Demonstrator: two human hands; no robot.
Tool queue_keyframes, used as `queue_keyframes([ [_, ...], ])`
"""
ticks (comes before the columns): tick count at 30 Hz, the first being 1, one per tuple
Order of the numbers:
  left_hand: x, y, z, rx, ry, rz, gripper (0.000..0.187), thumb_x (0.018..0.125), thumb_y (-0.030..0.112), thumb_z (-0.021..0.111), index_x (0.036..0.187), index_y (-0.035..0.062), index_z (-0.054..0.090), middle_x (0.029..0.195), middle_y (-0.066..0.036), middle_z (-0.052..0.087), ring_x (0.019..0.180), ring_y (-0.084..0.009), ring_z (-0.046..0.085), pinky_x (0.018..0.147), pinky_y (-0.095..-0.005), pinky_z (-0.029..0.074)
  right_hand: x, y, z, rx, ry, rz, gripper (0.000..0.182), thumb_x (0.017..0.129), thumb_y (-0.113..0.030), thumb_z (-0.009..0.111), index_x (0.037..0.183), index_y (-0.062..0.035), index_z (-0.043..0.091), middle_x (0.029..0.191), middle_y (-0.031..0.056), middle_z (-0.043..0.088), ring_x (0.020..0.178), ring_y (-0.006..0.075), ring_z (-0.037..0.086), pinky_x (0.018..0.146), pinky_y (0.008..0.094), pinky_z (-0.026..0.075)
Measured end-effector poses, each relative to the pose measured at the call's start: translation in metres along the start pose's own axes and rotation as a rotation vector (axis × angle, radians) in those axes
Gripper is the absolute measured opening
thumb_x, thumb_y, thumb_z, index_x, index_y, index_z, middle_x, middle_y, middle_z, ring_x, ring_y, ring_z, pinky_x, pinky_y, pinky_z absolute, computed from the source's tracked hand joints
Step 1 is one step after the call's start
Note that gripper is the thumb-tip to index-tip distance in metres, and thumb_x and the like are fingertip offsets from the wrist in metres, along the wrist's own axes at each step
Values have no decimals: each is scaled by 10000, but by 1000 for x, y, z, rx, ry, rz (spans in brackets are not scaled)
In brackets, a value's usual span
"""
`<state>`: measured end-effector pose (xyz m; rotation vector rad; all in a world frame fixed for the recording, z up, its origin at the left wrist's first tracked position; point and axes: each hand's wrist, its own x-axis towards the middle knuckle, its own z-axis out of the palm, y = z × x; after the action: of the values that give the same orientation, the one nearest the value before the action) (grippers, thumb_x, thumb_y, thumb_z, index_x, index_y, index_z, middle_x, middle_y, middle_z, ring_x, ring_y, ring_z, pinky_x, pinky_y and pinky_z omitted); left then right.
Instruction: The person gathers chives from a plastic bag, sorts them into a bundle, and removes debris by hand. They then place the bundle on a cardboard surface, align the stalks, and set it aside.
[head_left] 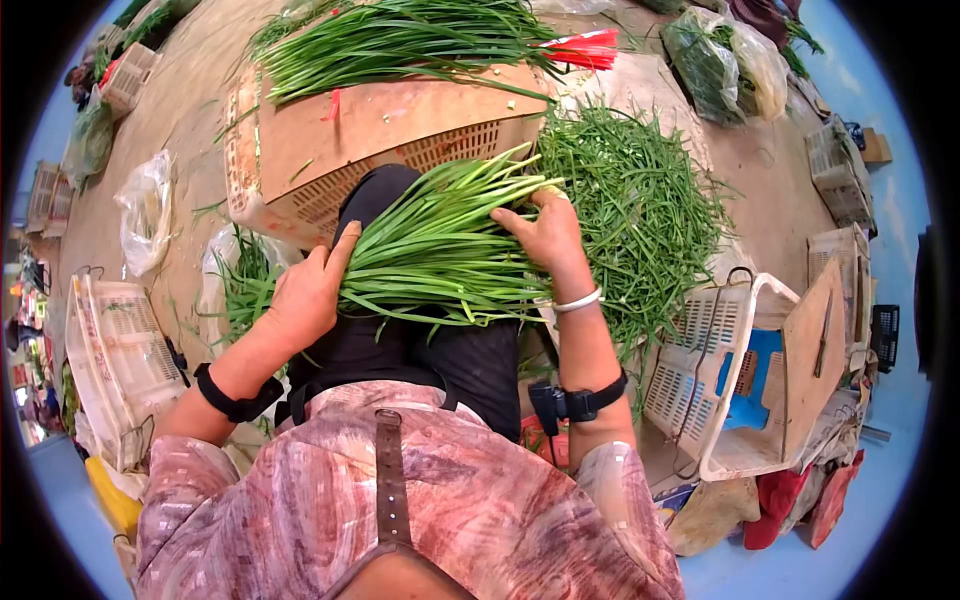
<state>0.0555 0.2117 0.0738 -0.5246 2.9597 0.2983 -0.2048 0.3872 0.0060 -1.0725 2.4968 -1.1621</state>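
A loose bunch of garlic chives (440, 250) lies across my dark-trousered lap, with its pale stem ends toward the right. My left hand (308, 292) grips the leafy left end, its thumb and forefinger against the leaves. At the stem end, my right hand (543, 228) has thumb and fingers closed on some pale stalks; the fingertips are partly hidden. A white bangle (578, 300) circles the right wrist. Just beyond the lap, a larger bundle of chives (400, 45) rests on a cardboard sheet (400, 118) over an upturned plastic crate (245, 160).
To the right, a heap of loose green trimmings (630, 210) spreads on the ground. Red and white ties (585, 48) lie by the far bundle. A white crate (700, 350) stands right, another crate (120, 350) left. Filled plastic bags (705, 65) sit at the back right.
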Motion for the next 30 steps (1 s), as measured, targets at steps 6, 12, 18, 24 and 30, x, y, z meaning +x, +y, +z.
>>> queue_keyframes([
  [6, -2, -3, 3, -27, 97, 38, 831, 640, -81, 504, 1398, 135, 241, 877, -183, 487, 680, -385, 552, 596, -444, 463, -7, -11, 3, 428, 200, 58, 129, 668, -53, 679, 734, 52, 643, 738, 155, 603, 696, 261, 571, 674, 319, 438],
  [12, -4, -3, 1, -196, 99, 22, 911, 577, -150, 495, 1404, 118, 223, 944, -201, 499, 811, -406, 525, 682, -422, 456, 3, 4, -63, -307, 275, -184, 78, 715, -137, 681, 713, -72, 638, 693, 108, 600, 647, 300, 589, 566, 392, 462],
  [18, -3, 0, -1, -108, 48, 3, 924, 569, -148, 502, 1407, 117, 217, 908, -189, 485, 783, -393, 526, 667, -424, 456, 15, 28, -102, -38, 196, -24, 79, 786, -63, 612, 822, -1, 645, 728, 107, 653, 599, 172, 623, 539, 285, 476],
  [24, -3, -2, 3, -48, 97, 49, 848, 609, -109, 513, 1388, 96, 248, 851, -175, 466, 710, -379, 537, 604, -442, 457, 11, 98, -161, 567, 369, 286, 92, 803, -28, 588, 832, 40, 643, 756, 112, 657, 551, 97, 591, 456, 198, 435],
  [30, -1, -3, 5, -49, 105, 23, 846, 612, -106, 517, 1389, 102, 253, 847, -181, 469, 701, -382, 538, 602, -441, 453, -20, 120, -125, -738, 21, 383, 306, 760, -226, 679, 961, -2, 628, 833, 190, 640, 797, 335, 630, 680, 426, 502],
])
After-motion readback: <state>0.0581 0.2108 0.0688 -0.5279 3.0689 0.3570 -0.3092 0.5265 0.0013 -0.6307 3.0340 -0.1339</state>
